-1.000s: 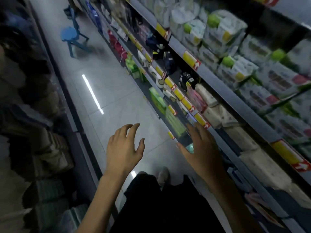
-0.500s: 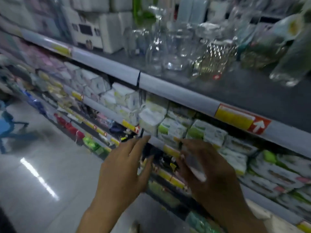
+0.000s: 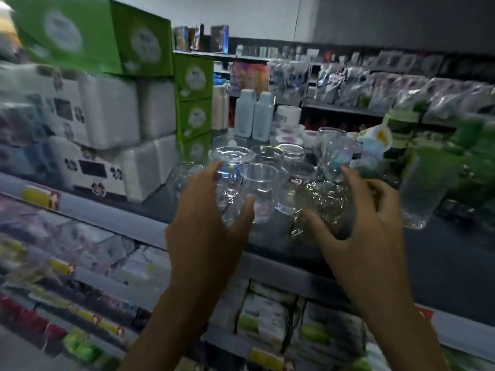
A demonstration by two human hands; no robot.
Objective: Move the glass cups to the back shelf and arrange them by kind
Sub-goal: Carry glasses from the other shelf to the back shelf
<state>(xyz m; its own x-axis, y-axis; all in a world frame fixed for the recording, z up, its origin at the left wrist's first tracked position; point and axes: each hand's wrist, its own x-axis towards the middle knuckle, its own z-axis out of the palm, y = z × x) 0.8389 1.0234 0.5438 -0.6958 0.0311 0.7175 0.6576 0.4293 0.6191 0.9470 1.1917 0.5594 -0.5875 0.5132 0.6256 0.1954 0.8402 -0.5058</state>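
inspector: state of the hands?

clerk: left hand (image 3: 206,226) is raised in front of the shelf (image 3: 267,266), fingers spread and curved, thumb out to the side. it holds nothing. its fingertips reach up beside a wide glass bowl-shaped cup (image 3: 231,159); contact cannot be confirmed.

inspector: and the other?

clerk: right hand (image 3: 367,226) is likewise spread wide, fingers arched, holding nothing. it sits in front of a faceted glass cup (image 3: 325,202), thumb low beside its base; whether it touches is unclear.

inspector: location of the glass cups?

clerk: a cluster of glass cups (image 3: 267,180) stands on the dark shelf just beyond and between both hands. one with a red label (image 3: 294,186) is between the hands, a plain one (image 3: 258,191) just beside the left thumb. a taller glass (image 3: 332,153) stands beyond the right hand's fingertips.

inspector: surroundings?

clerk: white tissue packs (image 3: 107,121) and green boxes (image 3: 192,100) lie beyond the left hand. two white bottles (image 3: 253,116) stand behind the cluster. a blurred clear tumbler (image 3: 420,191) is to the outer side of the right hand.
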